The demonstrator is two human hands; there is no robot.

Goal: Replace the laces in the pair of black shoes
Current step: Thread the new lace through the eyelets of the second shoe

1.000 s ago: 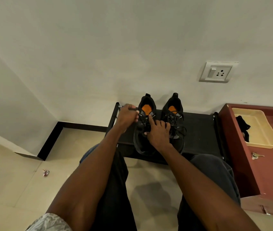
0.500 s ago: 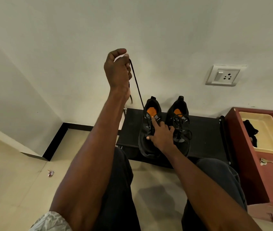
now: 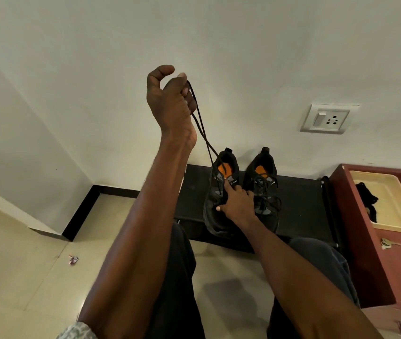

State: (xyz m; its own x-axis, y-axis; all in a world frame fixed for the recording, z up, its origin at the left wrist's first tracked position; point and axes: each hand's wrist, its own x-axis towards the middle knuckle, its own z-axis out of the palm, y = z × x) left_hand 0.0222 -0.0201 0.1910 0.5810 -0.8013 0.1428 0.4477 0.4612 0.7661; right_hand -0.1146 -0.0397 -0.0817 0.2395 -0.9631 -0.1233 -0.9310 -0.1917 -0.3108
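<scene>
A: Item one, left shoe [image 3: 219, 204]. Location?

B: On the low black shelf [image 3: 299, 201] against the wall, beside its mate, toes toward the person. The right hand [image 3: 237, 204] lies flat on it, fingers spread, index pressed at the tongue. It pins the shoe and grips nothing.

A: Item two, lace [image 3: 204, 135]?

B: Black, two strands running taut from the upper eyelets to the left hand [image 3: 170, 101], which is raised high with fingers curled shut around it.

A: Item three, right shoe [image 3: 264, 192]?

B: Fully laced, loose ends draped over its front. Untouched.

A: Progress?

B: Early, by my reading. One lace partly drawn out; lower eyelets hidden under the hand, so extent unclear. Remaining: finish removal, strip the second shoe, thread both anew. No replacement laces identifiable; a dark item [image 3: 367, 201] sits in the cream tray [image 3: 395, 204], nature uncertain.
</scene>
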